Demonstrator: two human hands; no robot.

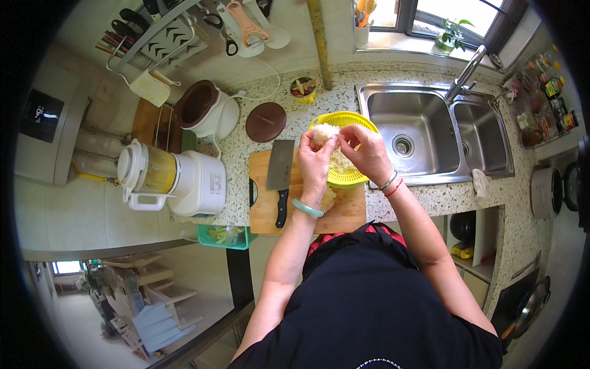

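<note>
Fingers (327, 142) closed around white shreds (322, 130)

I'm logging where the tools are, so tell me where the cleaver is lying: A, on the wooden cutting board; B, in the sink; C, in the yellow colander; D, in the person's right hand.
A: the cleaver lies flat on the left part of the cutting board, apart from both hands, which hold a white clump over the colander.
</note>
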